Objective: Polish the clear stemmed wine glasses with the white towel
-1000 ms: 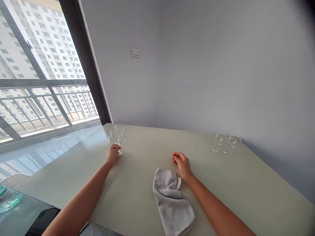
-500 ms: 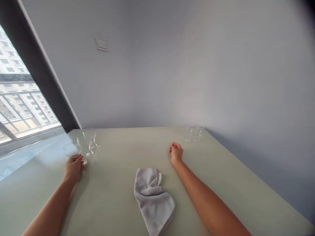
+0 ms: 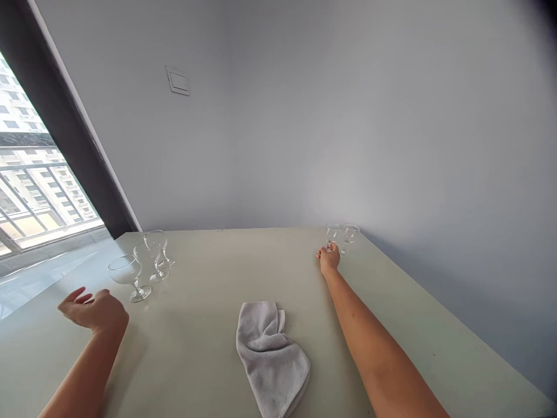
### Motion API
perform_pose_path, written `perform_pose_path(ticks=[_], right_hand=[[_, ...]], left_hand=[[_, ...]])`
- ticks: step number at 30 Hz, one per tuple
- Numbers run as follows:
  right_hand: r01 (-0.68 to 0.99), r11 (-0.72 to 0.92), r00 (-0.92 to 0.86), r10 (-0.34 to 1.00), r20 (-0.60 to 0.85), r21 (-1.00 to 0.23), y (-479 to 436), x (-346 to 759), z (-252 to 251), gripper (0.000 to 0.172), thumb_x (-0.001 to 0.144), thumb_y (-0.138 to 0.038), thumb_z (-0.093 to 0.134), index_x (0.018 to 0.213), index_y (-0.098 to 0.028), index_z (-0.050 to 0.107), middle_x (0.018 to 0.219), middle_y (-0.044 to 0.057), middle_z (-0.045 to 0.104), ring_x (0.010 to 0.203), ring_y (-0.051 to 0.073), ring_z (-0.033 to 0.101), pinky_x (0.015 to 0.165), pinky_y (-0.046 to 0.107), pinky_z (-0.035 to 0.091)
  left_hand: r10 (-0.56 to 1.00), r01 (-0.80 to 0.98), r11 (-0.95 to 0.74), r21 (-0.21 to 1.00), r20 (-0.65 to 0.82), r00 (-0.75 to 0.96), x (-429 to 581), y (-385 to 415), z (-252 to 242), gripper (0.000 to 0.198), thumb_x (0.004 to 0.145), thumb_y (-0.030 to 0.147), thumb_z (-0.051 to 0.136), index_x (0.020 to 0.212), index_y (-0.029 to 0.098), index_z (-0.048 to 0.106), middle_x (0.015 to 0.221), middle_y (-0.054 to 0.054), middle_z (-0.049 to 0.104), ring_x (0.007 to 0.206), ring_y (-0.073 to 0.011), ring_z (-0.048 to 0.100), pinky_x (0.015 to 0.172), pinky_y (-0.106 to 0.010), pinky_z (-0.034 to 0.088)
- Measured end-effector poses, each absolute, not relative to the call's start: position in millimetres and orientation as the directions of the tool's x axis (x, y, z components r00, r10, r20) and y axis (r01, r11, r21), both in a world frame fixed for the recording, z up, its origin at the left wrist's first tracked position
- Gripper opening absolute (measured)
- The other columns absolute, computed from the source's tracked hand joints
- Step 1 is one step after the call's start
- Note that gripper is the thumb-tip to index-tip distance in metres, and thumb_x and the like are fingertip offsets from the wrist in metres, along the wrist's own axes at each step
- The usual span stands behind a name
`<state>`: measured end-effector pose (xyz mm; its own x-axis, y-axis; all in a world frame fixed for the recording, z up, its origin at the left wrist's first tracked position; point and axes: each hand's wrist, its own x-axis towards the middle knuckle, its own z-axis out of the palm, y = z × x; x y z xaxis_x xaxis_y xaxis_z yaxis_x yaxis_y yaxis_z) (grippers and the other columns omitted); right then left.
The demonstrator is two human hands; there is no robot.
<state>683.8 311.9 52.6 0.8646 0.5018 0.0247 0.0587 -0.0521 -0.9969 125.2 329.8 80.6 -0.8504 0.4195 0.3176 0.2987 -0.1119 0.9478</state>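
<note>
My left hand [image 3: 93,310] hovers open, palm down, over the pale table [image 3: 217,273], a little left of and apart from a clear stemmed glass [image 3: 127,277]. Two more stemmed glasses [image 3: 150,258] stand just behind that one. My right hand [image 3: 329,258] is stretched out to the far right of the table, its fingers curled around the foot and stem of a small stemmed glass [image 3: 333,234]. A second small glass [image 3: 350,235] stands right beside it, untouched. A crumpled white cloth [image 3: 272,354] lies on the table between my forearms.
The table runs up against a plain grey wall with a light switch [image 3: 178,81]. A dark window frame [image 3: 65,128] and a window onto apartment blocks are at the left. The table's right edge falls away diagonally at the right.
My left hand has let go of the nearest left glass and pulled back, fingers spread. My right hand has reached forward to the small glass at the far right.
</note>
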Motion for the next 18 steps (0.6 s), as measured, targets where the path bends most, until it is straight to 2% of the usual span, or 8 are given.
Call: perform_pose_path(ticks=[2, 4, 7, 9, 11, 14, 16, 18], right_hand=[[0.087, -0.083, 0.854, 0.519, 0.031, -0.993, 310.1, 679.7, 53.3, 0.035, 0.077, -0.024, 0.048, 0.111, -0.018, 0.051, 0.101, 0.006, 0.057, 0.066, 0.013, 0.061, 0.057, 0.024, 0.048], [0.112, -0.100, 0.827, 0.560, 0.037, -0.989, 306.1, 670.6, 54.6, 0.027, 0.082, -0.027, 0.050, 0.107, -0.016, 0.053, 0.100, 0.006, 0.058, 0.078, 0.016, 0.060, 0.067, 0.029, 0.049], [0.126, -0.086, 0.743, 0.669, 0.037, -0.988, 297.9, 642.8, 58.1, 0.028, 0.086, -0.031, 0.050, 0.108, -0.014, 0.052, 0.104, 0.006, 0.056, 0.087, 0.017, 0.057, 0.073, 0.035, 0.049], [0.126, -0.047, 0.658, 0.752, 0.048, -0.991, 291.2, 613.1, 62.7, 0.028, 0.085, -0.029, 0.052, 0.107, -0.013, 0.053, 0.095, 0.006, 0.059, 0.076, 0.015, 0.058, 0.064, 0.030, 0.050], [0.124, 0.011, 0.553, 0.829, 0.078, -0.992, 282.6, 576.4, 70.3, 0.030, 0.080, -0.026, 0.053, 0.107, -0.012, 0.053, 0.081, 0.003, 0.061, 0.061, 0.012, 0.057, 0.050, 0.023, 0.046], [0.110, 0.098, 0.369, 0.920, 0.132, -0.989, 263.7, 518.9, 86.3, 0.050, 0.072, -0.024, 0.056, 0.121, -0.017, 0.045, 0.071, -0.002, 0.061, 0.049, 0.010, 0.054, 0.040, 0.019, 0.041], [0.100, 0.170, 0.198, 0.962, 0.187, -0.980, 248.6, 487.5, 97.2, 0.059, 0.073, -0.025, 0.053, 0.129, -0.021, 0.036, 0.066, -0.004, 0.060, 0.047, 0.010, 0.053, 0.038, 0.019, 0.039], [0.124, 0.238, 0.066, 0.967, 0.247, -0.963, 234.6, 467.3, 105.4, 0.058, 0.076, -0.024, 0.047, 0.132, -0.023, 0.031, 0.064, -0.003, 0.060, 0.048, 0.011, 0.054, 0.040, 0.019, 0.041]], left_hand=[[0.313, 0.333, -0.194, 0.923, 0.380, -0.870, 133.7, 322.9, 89.4, 0.047, 0.062, 0.012, 0.053, 0.108, 0.020, 0.044, 0.085, 0.001, 0.043, 0.068, -0.0110, 0.045, 0.067, -0.030, 0.043], [0.308, 0.424, -0.261, 0.867, 0.491, -0.815, 149.5, 315.6, 99.0, 0.045, 0.064, 0.012, 0.051, 0.107, 0.020, 0.046, 0.087, 0.000, 0.046, 0.072, -0.0125, 0.046, 0.070, -0.031, 0.042], [0.471, 0.472, -0.262, 0.842, 0.539, -0.698, 188.6, 303.4, 113.0, 0.036, 0.068, 0.019, 0.051, 0.104, 0.021, 0.048, 0.086, -0.002, 0.050, 0.071, -0.0150, 0.048, 0.065, -0.030, 0.041], [0.731, 0.470, -0.231, 0.852, 0.471, -0.493, 223.6, 294.8, 119.8, 0.028, 0.073, 0.025, 0.048, 0.101, 0.021, 0.052, 0.083, -0.003, 0.053, 0.068, -0.0146, 0.048, 0.062, -0.028, 0.039], [0.956, 0.459, -0.182, 0.870, 0.265, -0.123, 262.3, 286.5, 123.4, 0.031, 0.075, 0.032, 0.048, 0.102, 0.020, 0.054, 0.076, -0.002, 0.053, 0.064, -0.0138, 0.047, 0.058, -0.026, 0.037], [0.987, 0.441, -0.151, 0.885, 0.112, 0.114, 315.5, 274.1, 124.3, 0.037, 0.068, 0.042, 0.057, 0.097, 0.020, 0.062, 0.056, 0.002, 0.047, 0.047, -0.0101, 0.040, 0.048, -0.024, 0.034], [0.960, 0.345, -0.166, 0.924, 0.072, 0.269, 340.3, 265.4, 124.4, 0.040, 0.066, 0.043, 0.059, 0.099, 0.019, 0.062, 0.060, 0.001, 0.051, 0.048, -0.0093, 0.040, 0.049, -0.024, 0.034], [0.928, 0.229, -0.171, 0.958, 0.079, 0.363, 351.9, 258.1, 124.6, 0.037, 0.069, 0.044, 0.057, 0.096, 0.019, 0.062, 0.064, 0.000, 0.055, 0.048, -0.0095, 0.042, 0.050, -0.024, 0.035]])
